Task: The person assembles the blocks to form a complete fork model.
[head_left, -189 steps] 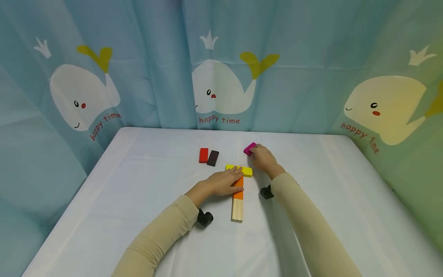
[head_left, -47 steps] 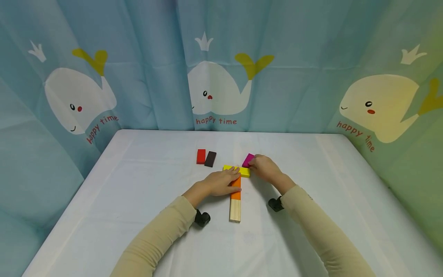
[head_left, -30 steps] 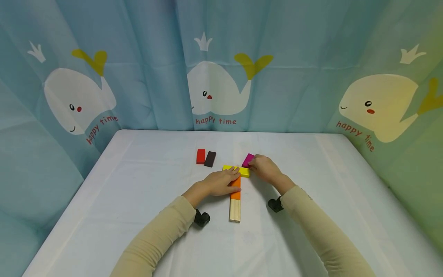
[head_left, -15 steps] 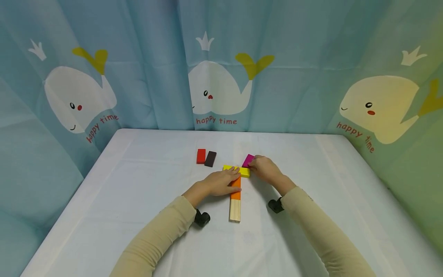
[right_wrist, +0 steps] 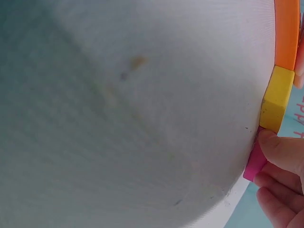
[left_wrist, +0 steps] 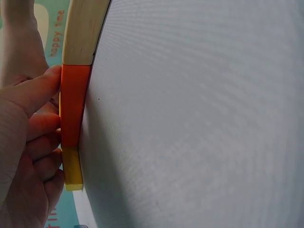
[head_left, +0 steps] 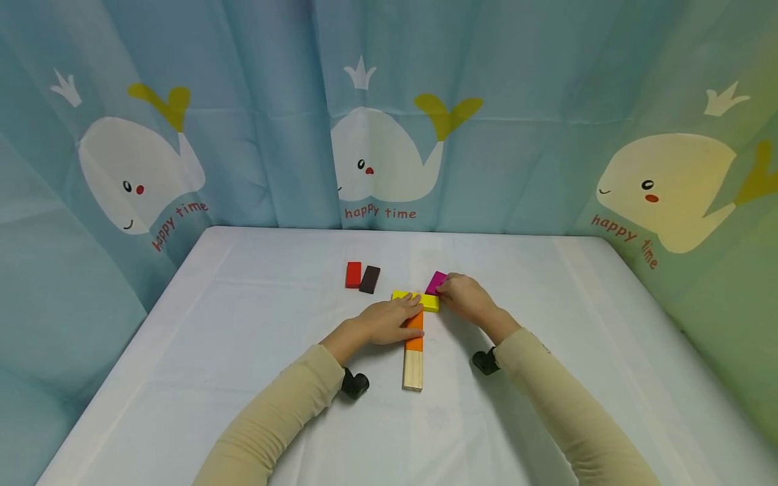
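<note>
My left hand lies flat across the orange block and the yellow block, fingers extended and thumb on the orange one. A plain wooden block continues the orange one toward me, end to end. Crosswise at the far end sits the yellow block, forming a T shape. With thumb and fingers my right hand pinches a magenta block, tilted against the far side of the yellow block's right end. In the right wrist view the thumb covers part of the magenta block.
A red block and a dark brown block lie side by side, beyond and left of the yellow one. All stand on a white-covered table. Behind it hangs a blue curtain with whale prints.
Since the oldest frame, my right hand has drawn the magenta block nearer, up to the yellow block, and turned it more upright. Over the last second or so, both hands keep still.
</note>
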`<state>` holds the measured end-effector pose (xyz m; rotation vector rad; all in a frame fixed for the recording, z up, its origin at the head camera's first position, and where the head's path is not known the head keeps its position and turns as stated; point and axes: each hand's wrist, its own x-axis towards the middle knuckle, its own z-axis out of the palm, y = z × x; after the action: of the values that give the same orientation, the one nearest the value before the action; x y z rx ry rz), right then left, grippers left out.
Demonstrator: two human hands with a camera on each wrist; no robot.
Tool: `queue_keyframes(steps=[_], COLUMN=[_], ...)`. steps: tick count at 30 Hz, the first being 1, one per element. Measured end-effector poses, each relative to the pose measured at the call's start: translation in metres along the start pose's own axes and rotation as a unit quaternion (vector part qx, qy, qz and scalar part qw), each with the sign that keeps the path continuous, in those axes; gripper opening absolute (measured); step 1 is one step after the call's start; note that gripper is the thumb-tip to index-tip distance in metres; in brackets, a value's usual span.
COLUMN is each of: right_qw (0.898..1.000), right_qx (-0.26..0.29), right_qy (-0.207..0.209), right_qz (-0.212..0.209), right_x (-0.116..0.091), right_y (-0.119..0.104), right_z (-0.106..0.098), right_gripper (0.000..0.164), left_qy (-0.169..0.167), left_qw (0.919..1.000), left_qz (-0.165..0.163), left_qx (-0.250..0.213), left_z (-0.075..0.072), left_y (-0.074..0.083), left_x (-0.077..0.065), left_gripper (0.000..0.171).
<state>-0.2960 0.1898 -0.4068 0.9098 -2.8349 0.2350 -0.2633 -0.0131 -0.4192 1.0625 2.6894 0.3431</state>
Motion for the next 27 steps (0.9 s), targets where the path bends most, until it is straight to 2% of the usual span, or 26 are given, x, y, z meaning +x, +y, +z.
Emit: queue_keyframes(steps=[7, 13, 27], right_qw=[1.0, 0.999, 0.999], right_qx=[0.013, 0.035, 0.046], right_qy=[-0.002, 0.005, 0.003], right_qz=[0.004, -0.009, -0.005], right_x=[0.0001, 0.0002, -0.0003], right_y=[0.0028, 0.0064, 0.0079], right_z=[0.0019, 0.0032, 0.0035], right_gripper=[0.016, 0.016, 0.019], left_qy=[0.0, 0.0, 0.005], left_qw=[1.0, 1.0, 1.0], left_qz=[0.0, 0.002, 0.007], left_qx=[-0.002, 0.003, 0.0], left_z=[-0.0001, -0.0005, -0.002], left_y=[-0.0002, -0.0001, 0.0017], left_x=[0.0004, -0.0002, -0.0026], left_gripper=[0.064, 0.064, 0.063])
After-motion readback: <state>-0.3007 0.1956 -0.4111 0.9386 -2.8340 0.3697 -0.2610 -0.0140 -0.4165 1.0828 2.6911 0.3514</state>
